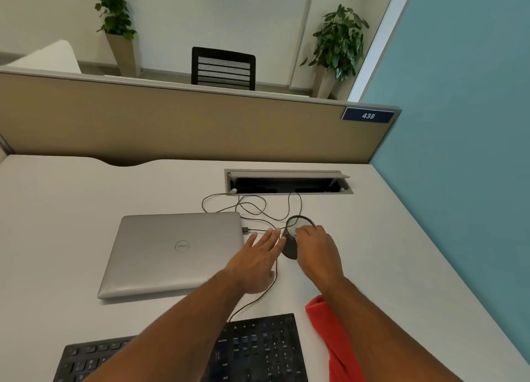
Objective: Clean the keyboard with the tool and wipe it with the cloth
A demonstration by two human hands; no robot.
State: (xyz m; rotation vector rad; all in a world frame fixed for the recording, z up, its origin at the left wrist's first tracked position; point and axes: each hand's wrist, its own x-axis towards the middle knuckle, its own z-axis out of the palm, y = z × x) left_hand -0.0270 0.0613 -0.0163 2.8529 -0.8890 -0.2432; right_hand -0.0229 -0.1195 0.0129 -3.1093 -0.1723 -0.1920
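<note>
Your right hand (pixel 315 247) grips the rim of the dark mesh cup (pixel 296 232) on the bench (pixel 86 209). Your left hand (pixel 255 259) lies flat, fingers spread, touching the cup's side. The keyboard (pixel 258 350) sits nearest you; the red cloth (pixel 329 333) lies just beside it, right of the closed laptop (pixel 177 252).

Two bare forearms, no sleeves in view, left grip (pixel 255 255), right grip (pixel 318 249)

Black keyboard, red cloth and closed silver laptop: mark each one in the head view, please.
Black keyboard (pixel 258 350): head view, on the right-hand key block.
Red cloth (pixel 335 338): head view, on its visible middle fold.
Closed silver laptop (pixel 177 252): head view, on the lid near the logo.
</note>
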